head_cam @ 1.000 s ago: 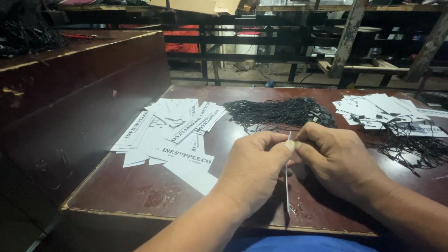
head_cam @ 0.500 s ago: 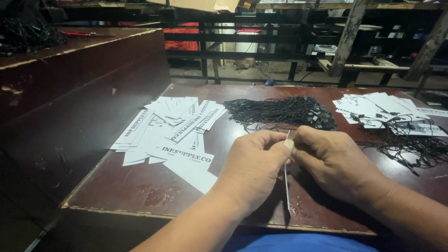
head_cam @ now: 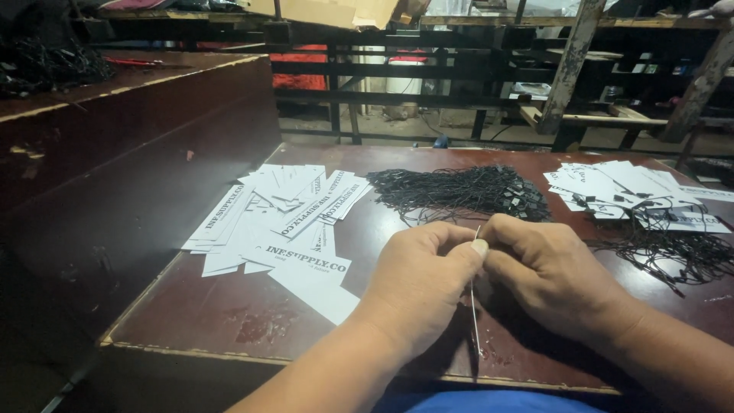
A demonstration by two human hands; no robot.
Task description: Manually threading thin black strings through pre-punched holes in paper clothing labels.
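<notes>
My left hand point(head_cam: 419, 283) and my right hand point(head_cam: 552, 274) meet at the fingertips above the near edge of a dark red table point(head_cam: 222, 321). Both pinch a thin pale tag point(head_cam: 474, 306) seen edge-on, which hangs down between them. What else lies between the fingers is hidden. A heap of thin black strings point(head_cam: 466, 191) lies just beyond the hands. To the left lies a spread of white printed paper tags point(head_cam: 279, 222), the nearest one a hand's width from my left hand.
A second pile of white tags with black strings attached point(head_cam: 634, 195) lies at the right of the table. A tall dark wooden box point(head_cam: 130, 153) borders the table on the left. Wooden racks and posts point(head_cam: 569, 65) stand behind.
</notes>
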